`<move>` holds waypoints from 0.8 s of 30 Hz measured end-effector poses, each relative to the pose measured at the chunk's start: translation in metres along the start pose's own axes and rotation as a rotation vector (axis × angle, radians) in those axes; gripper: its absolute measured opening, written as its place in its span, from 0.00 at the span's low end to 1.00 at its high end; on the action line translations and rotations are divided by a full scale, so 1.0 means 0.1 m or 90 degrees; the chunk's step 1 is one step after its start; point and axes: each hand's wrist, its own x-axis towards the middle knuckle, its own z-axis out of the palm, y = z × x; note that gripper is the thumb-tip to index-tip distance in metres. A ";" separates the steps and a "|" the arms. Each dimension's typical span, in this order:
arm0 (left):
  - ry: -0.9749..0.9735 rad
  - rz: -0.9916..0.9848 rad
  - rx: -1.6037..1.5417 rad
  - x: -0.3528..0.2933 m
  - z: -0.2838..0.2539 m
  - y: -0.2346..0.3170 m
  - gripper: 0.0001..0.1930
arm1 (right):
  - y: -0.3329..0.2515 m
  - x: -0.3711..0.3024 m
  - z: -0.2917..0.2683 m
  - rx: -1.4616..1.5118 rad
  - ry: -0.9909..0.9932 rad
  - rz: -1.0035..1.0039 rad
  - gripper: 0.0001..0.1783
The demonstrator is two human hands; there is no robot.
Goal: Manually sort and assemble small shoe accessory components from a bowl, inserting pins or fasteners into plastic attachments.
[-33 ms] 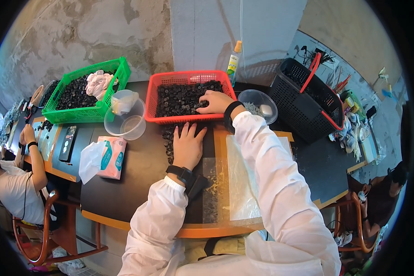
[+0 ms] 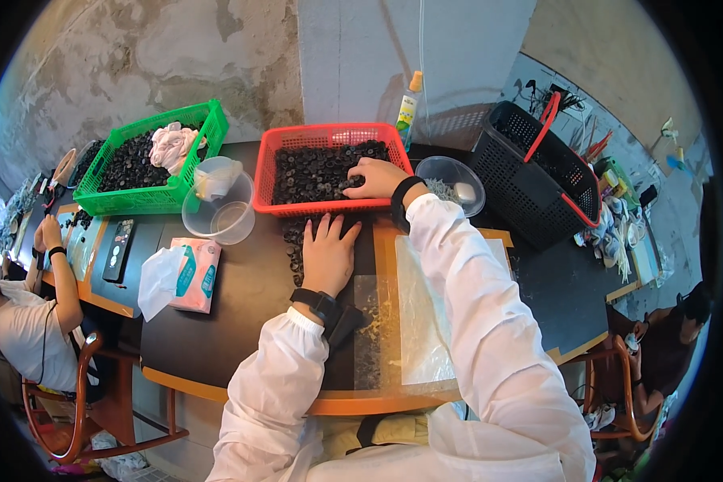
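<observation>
A red plastic basket (image 2: 329,210) stands at the table's far side, filled with small black round parts (image 2: 317,173), some showing a hole in the middle. My right hand (image 2: 375,178) reaches over its right side, with curled fingertips down in the pile; what they grip is hidden. Just in front of the basket, my left hand (image 2: 329,253) lies palm down with its fingers spread. More of the black parts (image 2: 294,257) lie loose on the table beside and under that hand.
Left are a clear tub (image 2: 234,221), tissue box (image 2: 197,277) and green basket (image 2: 140,202) of black parts. A round container (image 2: 470,181), spray bottle (image 2: 406,116) and black basket (image 2: 510,185) stand right. A plastic sheet (image 2: 426,345) lies under my right arm. People sit on both sides.
</observation>
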 end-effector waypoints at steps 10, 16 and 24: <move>0.017 0.000 -0.016 0.04 0.00 -0.03 0.21 | -0.03 0.04 -0.07 -0.026 0.073 -0.038 0.22; 0.027 0.003 -0.007 0.07 0.02 -0.05 0.21 | -0.06 0.06 -0.10 -0.052 0.167 0.014 0.21; 0.058 0.023 0.013 -0.01 0.00 0.00 0.23 | -0.07 0.02 -0.19 0.079 0.378 0.043 0.20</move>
